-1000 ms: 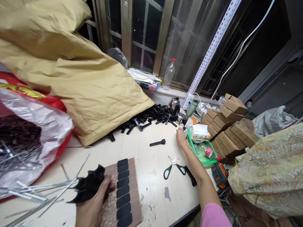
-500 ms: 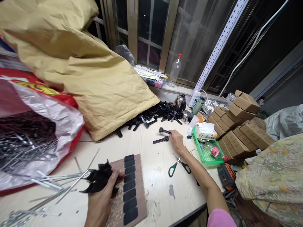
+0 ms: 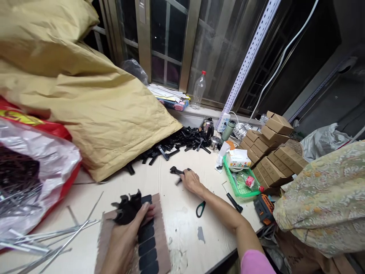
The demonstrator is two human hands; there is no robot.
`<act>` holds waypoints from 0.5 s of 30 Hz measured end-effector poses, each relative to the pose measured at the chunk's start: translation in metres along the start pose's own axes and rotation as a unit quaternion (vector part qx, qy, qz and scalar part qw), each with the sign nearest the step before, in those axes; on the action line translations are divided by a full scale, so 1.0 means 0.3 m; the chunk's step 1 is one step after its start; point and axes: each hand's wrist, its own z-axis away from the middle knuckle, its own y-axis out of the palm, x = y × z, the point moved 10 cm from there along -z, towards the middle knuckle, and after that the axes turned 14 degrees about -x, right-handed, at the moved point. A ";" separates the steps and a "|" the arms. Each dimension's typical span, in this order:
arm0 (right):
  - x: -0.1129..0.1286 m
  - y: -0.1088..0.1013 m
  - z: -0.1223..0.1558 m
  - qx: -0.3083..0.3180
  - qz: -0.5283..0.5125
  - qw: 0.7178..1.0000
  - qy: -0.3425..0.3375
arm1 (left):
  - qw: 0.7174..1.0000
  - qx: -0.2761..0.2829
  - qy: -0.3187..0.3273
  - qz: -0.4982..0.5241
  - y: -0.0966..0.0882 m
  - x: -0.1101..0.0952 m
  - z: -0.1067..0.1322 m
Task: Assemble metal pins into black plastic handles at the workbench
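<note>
My left hand point(image 3: 128, 234) is closed round several black plastic pieces with curved, claw-like ends point(image 3: 128, 209). It is above a brown sheet point(image 3: 164, 243) bearing a row of rounded black pads point(image 3: 147, 245). Further forward, my right hand point(image 3: 191, 180) is pinched on a black plastic bar with a knobbed end point(image 3: 176, 171). A second dark piece, blurred, shows just under that bar; whether I hold it too is unclear. My right forearm hides most of the scissors, leaving one green handle loop point(image 3: 200, 209) in view.
Black plastic parts point(image 3: 188, 139) are heaped at the back beside a big tan sack point(image 3: 114, 125). Metal rods point(image 3: 65, 239) lie at left near a red and white bag point(image 3: 57, 167). Rightward are a black-handled tool point(image 3: 234, 202), a green basket point(image 3: 242, 195) and cardboard boxes point(image 3: 272, 167).
The view has shifted, so most things sit further left. My right hand has moved over the second black piece, which was lying separately on the table. My left hand still holds its black pieces.
</note>
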 end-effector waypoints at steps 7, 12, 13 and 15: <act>0.114 -0.049 0.050 -0.064 -0.041 0.995 -0.058 | 0.985 0.068 -0.131 0.086 0.107 0.029 0.037; 0.304 -0.099 0.219 -0.168 -0.138 0.947 -0.236 | 0.980 0.077 -0.150 0.108 0.129 0.053 0.027; 0.330 -0.090 0.249 -0.170 -0.138 0.940 -0.261 | 0.980 0.066 -0.153 0.109 0.124 0.062 0.019; 0.360 -0.071 0.285 -0.168 -0.135 0.932 -0.293 | 0.978 0.044 -0.164 0.122 0.113 0.080 0.005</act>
